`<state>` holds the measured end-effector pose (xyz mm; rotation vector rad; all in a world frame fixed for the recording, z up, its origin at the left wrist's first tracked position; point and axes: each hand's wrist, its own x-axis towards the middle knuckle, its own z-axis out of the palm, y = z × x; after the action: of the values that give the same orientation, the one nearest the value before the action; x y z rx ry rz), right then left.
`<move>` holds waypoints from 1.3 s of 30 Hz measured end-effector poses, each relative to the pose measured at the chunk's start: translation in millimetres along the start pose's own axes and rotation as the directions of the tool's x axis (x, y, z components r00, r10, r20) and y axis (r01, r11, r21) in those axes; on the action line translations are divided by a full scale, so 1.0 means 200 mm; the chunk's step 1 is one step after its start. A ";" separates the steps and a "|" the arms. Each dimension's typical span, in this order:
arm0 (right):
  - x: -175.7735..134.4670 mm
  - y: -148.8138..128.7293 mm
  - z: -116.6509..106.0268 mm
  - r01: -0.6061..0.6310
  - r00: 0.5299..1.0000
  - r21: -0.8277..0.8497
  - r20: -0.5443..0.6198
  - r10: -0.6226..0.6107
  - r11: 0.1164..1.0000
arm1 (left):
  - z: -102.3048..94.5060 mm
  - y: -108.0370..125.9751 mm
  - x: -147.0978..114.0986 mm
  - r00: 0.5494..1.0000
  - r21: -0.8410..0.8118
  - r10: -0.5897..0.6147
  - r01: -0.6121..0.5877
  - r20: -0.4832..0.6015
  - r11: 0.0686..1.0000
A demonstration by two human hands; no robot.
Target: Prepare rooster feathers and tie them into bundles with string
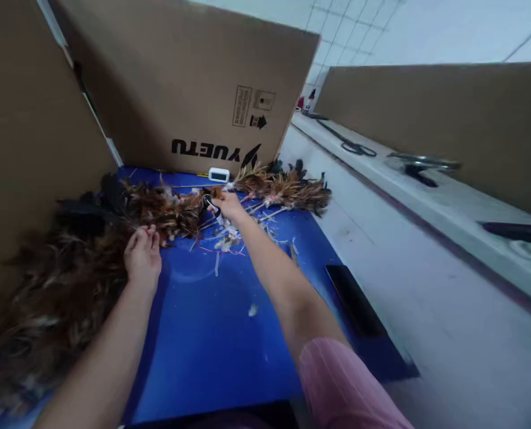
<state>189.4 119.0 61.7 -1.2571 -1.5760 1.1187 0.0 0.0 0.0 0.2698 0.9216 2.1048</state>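
Observation:
My left hand (pixel 143 253) is closed in a pinch at the edge of the brown feathers (pixel 68 280). A thin feather stem seems to run from its fingertips toward the dark feathers (pixel 108 202). Farther out, my right hand (pixel 227 205) reaches across the blue table with its fingers closed among feathers; what they grip is hidden. Right beside those fingers is a dark and white looped object (pixel 211 207), too small to name. Bundles of brown feathers on thin sticks (pixel 287 190) lie to the right of this hand.
Scraps and red thread (pixel 229 243) litter the blue table (pixel 211 333). A small white display device (pixel 219 174) stands by the cardboard (pixel 193 77). A black phone-like slab (pixel 354 298) lies at right. On the ledge (pixel 381 179) rest scissors (pixel 357 148) and a metal tool (pixel 424 162).

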 end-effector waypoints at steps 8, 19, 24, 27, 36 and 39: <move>-0.04 -0.03 -0.09 0.051 0.969 -0.285 -0.218 -0.116 0.957 | 0.02 -0.01 -0.02 1.000 0.003 0.010 -0.010 -0.004 1.000; -0.14 0.05 0.27 0.280 0.959 -0.717 0.245 -0.145 0.638 | 0.02 -0.01 -0.01 1.000 0.007 0.006 -0.006 -0.014 1.000; -0.02 0.04 0.26 0.222 0.974 -0.634 0.172 -0.145 0.740 | 0.02 -0.01 -0.01 1.000 0.009 0.007 -0.007 -0.011 1.000; 0.05 0.03 0.19 0.209 0.978 -0.552 0.103 -0.182 0.808 | 0.02 -0.01 -0.01 1.000 0.006 0.010 -0.010 -0.017 1.000; 0.11 -0.04 0.07 0.173 0.980 -0.413 -0.020 -0.198 0.894 | 0.02 -0.01 0.00 0.999 0.013 0.019 -0.018 -0.027 1.000; 0.10 -0.05 0.04 0.151 0.981 -0.467 -0.038 -0.190 0.871 | 0.02 -0.02 0.00 1.000 0.017 0.023 -0.023 -0.019 1.000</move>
<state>175.4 135.8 70.0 -1.4098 -1.9178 0.5828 3.7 2.8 0.0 0.2704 0.9522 2.1246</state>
